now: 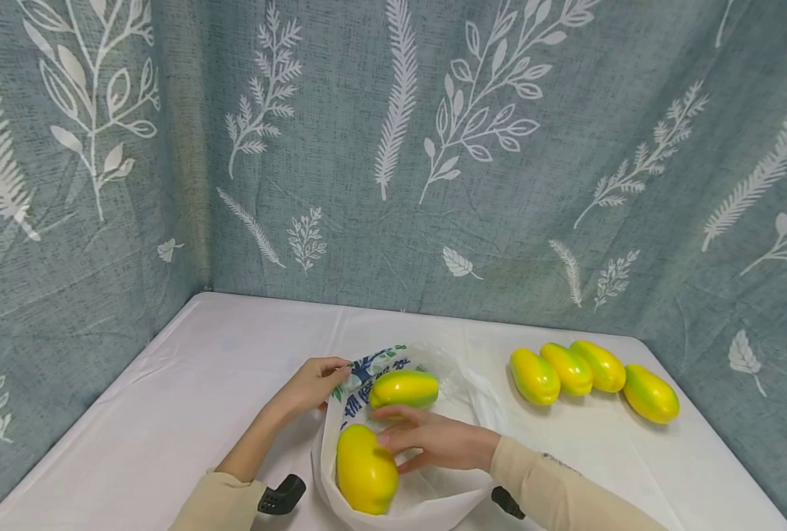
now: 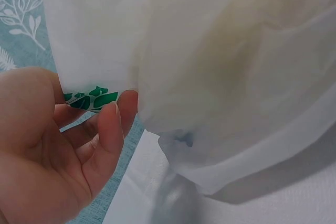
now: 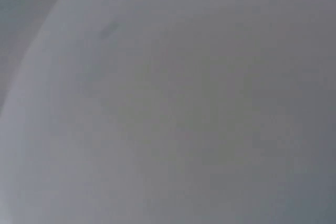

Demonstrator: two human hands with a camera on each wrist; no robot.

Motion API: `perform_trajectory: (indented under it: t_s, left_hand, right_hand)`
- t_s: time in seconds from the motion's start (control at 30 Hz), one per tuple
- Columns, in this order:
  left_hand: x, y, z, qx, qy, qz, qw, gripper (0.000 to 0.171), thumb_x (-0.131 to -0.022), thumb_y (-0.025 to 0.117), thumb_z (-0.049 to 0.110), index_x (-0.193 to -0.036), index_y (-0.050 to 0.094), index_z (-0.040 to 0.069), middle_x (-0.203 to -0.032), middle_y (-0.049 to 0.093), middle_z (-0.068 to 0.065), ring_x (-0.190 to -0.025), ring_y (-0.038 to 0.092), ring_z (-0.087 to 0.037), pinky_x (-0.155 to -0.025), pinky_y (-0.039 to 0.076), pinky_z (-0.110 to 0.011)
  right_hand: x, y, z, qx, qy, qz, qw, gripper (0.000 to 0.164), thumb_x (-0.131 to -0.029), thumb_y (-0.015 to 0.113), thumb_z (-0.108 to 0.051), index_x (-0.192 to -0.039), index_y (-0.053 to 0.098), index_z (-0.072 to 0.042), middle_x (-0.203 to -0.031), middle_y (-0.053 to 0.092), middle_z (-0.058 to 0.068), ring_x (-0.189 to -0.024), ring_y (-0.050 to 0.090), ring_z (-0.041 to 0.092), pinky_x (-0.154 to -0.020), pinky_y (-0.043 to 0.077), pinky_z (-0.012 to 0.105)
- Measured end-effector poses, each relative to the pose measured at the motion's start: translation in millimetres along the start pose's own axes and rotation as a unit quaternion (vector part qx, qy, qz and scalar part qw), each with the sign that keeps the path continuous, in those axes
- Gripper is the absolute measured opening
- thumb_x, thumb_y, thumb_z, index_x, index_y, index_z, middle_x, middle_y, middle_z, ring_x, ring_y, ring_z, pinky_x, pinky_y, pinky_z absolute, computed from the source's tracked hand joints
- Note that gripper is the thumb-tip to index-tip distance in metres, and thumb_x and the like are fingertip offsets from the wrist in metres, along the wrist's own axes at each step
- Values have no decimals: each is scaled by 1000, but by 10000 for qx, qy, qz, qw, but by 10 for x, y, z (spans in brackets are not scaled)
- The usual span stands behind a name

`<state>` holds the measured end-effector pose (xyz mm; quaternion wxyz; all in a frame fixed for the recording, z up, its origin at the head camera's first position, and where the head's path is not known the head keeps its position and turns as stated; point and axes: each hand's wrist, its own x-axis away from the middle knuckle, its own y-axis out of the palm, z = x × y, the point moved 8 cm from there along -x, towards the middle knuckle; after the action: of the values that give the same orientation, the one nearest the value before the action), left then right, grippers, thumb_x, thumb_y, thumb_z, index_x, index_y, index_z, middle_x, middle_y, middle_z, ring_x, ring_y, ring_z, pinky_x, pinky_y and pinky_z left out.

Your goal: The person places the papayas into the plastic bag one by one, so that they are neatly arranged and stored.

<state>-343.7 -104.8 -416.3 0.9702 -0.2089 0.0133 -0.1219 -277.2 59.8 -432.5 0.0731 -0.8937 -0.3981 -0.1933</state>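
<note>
A white plastic bag [image 1: 459, 509] with blue and green print lies mouth open on the table. My left hand [image 1: 313, 385] pinches its left rim; in the left wrist view, the fingertips [image 2: 111, 124] hold the edge beside a green print. Inside the bag are two yellow-green papayas: a front papaya [image 1: 366, 472] against the near left wall and a back papaya [image 1: 403, 389] lying crosswise. Reaching over the bag's right side, my right hand [image 1: 436, 441] is between them, its fingers loosely spread, fingertips at the front papaya's side. Blurred white plastic [image 3: 173, 103] fills the right wrist view.
On the table's right side lie several more papayas, among them a left one [image 1: 535, 376] and a right one [image 1: 650, 393]. The table [image 1: 234, 354] has a white cover. Blue-grey leaf-patterned curtains [image 1: 347, 221] hang behind it and at both sides.
</note>
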Motion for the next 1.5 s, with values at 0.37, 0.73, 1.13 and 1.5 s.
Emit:
perform_trajectory:
  t_s: [0.37,0.73,1.13,1.5]
  left_hand:
    - [-15,18,28,-33,11,7,10000,33,-100,49,16,-127,58,-2,-98,65,-9,-68,59,-16,-58,52,-33]
    - [-4,20,27,-63,-19,7,10000,33,-100,49,16,-126,58,-1,-98,65,-8,-70,59,-16,-57,51,-31]
    - [6,22,25,-9,-30,-8,10000,34,-100,48,17,-127,57,-2,-98,65,-9,-70,59,-17,-57,51,-32]
    - [7,20,16,-33,-54,-10,10000,34,-100,49,17,-128,57,-2,-98,64,-9,-66,57,-17,-56,50,-32]
  right_hand:
    - [319,-626,-125,-362,-574,781,9946,62,-98,52,-32,-146,28,-2,-130,47,19,-118,48,35,-94,44,46]
    - [886,-1359,-177,-1481,-1257,1481,9697,54,-104,37,-35,-148,21,-8,-133,42,13,-124,41,33,-100,40,45]
    - [1300,-1701,-93,-2108,-1849,1540,9475,34,-106,24,-32,-124,52,-22,-126,50,5,-116,51,23,-106,27,51]
    - [1499,-1815,55,-2756,-2264,1224,9262,39,-106,23,-30,-125,56,-18,-128,47,8,-117,49,25,-102,37,45]
